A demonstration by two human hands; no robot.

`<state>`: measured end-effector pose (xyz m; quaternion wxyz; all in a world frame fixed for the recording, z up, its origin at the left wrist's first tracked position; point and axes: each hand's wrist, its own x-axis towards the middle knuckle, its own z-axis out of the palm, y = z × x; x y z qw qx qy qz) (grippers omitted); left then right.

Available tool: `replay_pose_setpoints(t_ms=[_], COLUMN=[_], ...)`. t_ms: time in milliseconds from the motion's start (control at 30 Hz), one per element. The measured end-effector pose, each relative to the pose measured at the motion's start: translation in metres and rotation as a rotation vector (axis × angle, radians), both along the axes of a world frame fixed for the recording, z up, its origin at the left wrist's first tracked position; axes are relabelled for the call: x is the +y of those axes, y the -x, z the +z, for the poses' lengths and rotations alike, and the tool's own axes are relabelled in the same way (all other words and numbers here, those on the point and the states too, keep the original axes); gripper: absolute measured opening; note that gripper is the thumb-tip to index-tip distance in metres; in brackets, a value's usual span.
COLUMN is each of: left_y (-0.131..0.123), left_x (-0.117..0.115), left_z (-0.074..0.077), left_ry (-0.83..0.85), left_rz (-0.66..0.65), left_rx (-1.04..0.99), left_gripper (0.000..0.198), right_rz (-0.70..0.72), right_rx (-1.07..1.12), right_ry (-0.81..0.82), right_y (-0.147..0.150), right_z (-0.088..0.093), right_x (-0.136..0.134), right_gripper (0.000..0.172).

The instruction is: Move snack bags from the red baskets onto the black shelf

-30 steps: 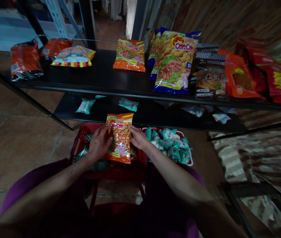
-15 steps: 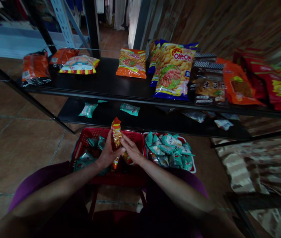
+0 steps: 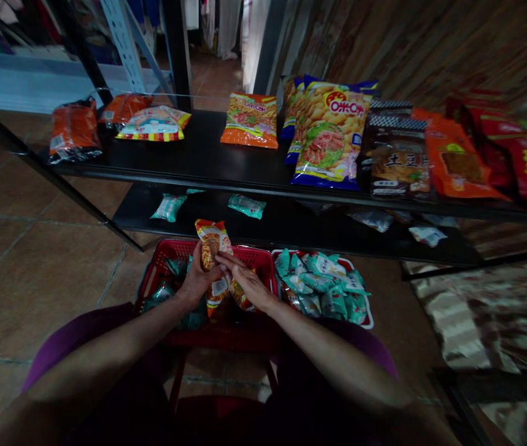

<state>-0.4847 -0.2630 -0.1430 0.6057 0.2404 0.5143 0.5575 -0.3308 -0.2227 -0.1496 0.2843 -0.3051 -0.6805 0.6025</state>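
Over the red basket (image 3: 254,253), an orange snack bag (image 3: 211,234) is upright, its back with a barcode label partly turned towards me. My left hand (image 3: 194,284) is closed around the left side of the bag. My right hand (image 3: 250,284) presses on it from the right, fingers straight and together across its front. Another orange packet (image 3: 241,298) shows below my right hand inside the basket; my hand partly covers it. Teal packets (image 3: 160,292) lie in the basket's left part.
A white-rimmed basket (image 3: 369,317) full of teal packets stands at the right. Ahead is a black shelf (image 3: 165,158) bearing snack bags (image 3: 331,133). Its lower shelf (image 3: 286,232) holds a few small packets (image 3: 247,205). A slanting post (image 3: 77,192) is at the left.
The orange bag has turned from edge-on to showing its broad back, and its top has tilted left. My right fingers have slid left across it. The view has shifted slightly.
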Motion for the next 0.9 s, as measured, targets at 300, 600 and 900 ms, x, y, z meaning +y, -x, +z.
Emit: replay_pose_setpoints(t_ms=[300, 600, 900], left_y=[0.021, 0.031, 0.032], left_x=[0.007, 0.003, -0.004], left_z=[0.017, 0.024, 0.016], left_ry=[0.121, 0.145, 0.252], left_rz=[0.032, -0.22, -0.325], left_rx=[-0.154, -0.252, -0.349], left_gripper=[0.073, 0.063, 0.055], right_rz=[-0.218, -0.609, -0.569], right_rx=[0.206, 0.361, 0.383], right_ry=[0.275, 0.642, 0.735], right_y=[-0.001, -0.011, -0.018], right_z=[0.005, -0.006, -0.004], right_x=[0.019, 0.05, 0.058], right_gripper=[0.048, 0.03, 0.023])
